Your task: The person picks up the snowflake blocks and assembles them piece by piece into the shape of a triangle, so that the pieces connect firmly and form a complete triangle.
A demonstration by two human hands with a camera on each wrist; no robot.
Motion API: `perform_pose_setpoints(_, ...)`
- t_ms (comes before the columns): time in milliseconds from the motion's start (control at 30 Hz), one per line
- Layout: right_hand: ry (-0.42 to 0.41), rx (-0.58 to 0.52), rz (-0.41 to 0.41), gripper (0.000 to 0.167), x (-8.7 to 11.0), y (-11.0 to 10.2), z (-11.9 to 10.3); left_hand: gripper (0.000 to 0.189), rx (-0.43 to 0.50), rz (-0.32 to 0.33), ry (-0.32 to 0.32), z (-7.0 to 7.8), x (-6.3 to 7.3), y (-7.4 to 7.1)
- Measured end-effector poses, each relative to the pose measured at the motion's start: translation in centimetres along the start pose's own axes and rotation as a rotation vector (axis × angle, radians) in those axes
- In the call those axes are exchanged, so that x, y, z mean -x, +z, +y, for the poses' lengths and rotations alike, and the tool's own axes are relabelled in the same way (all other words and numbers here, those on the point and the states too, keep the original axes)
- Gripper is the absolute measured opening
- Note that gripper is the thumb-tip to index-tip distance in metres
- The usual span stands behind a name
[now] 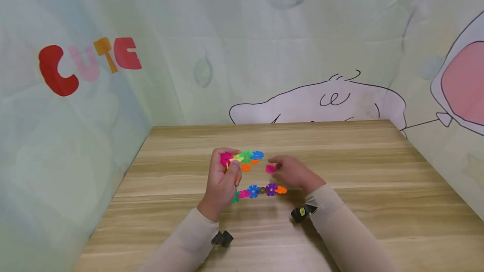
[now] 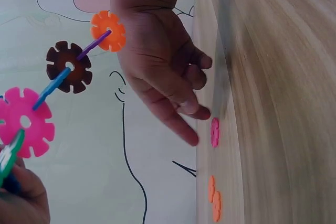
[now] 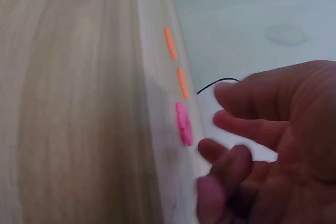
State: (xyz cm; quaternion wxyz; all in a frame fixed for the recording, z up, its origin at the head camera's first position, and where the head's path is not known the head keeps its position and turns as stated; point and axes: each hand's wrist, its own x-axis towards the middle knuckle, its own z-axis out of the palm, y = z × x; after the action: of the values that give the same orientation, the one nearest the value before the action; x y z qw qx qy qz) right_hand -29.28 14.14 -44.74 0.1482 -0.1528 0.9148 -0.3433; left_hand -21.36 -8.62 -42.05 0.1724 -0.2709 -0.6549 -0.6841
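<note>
My left hand [image 1: 221,179] grips a chain of interlocking snowflake discs, held above the table. One stretch of the chain [image 1: 246,157] runs right from the fingertips, with pink, yellow, green and blue discs. A lower stretch shows green, pink, blue, brown, purple and an orange disc [image 2: 108,31] at its end. How the two stretches join is hidden by the hand. Over the table to the right, my right hand [image 1: 293,172] has loosely bent fingers and nothing visible in them. Close to its fingertips, a pink disc [image 3: 184,124] lies on the tabletop, apart from the hand.
Two loose orange discs, one nearer [image 1: 246,167] and one farther [image 1: 255,161], lie on the wooden table [image 1: 181,146] to the left of the pink disc. A printed curtain [image 1: 181,53] hangs behind the table and along its sides.
</note>
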Motion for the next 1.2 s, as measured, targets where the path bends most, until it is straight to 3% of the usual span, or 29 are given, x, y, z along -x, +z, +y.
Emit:
perform_pose_setpoints(167,0.034,0.030,-0.054,0.037,0.0,0.4,0.1,0.021,0.027,-0.014,0.042,-0.3,0.0,0.0)
perform_pose_setpoints(300,0.050,0.067,-0.019,0.028,0.0,0.3,0.1,0.021,0.028,-0.014,0.042,-0.3,0.0,0.1)
perform_pose_setpoints(500,0.006,0.107,0.010,0.022,0.1,0.2,0.2,0.020,0.038,-0.016,0.037,-0.3,0.0,0.2)
perform_pose_setpoints(667,0.008,0.095,0.116,0.008,0.1,0.1,-0.1,0.021,0.027,-0.010,0.022,-0.3,0.1,0.2)
perform_pose_setpoints(767,0.021,0.032,0.196,0.009,0.3,-0.4,-0.7,0.021,0.014,0.001,0.007,-0.4,0.1,0.2)
perform_pose_setpoints(867,-0.021,-0.119,0.254,0.009,1.0,-1.2,-1.8,0.021,0.002,0.014,-0.010,-0.4,0.2,0.1)
perform_pose_setpoints(1033,-0.224,-0.374,0.291,0.012,3.0,-3.1,-4.0,0.021,-0.016,0.021,-0.019,-0.4,0.1,0.1)
perform_pose_setpoints(1200,-0.340,-0.472,0.282,0.010,4.6,-4.2,-5.1,0.021,-0.015,0.017,-0.008,-0.4,0.1,0.2)
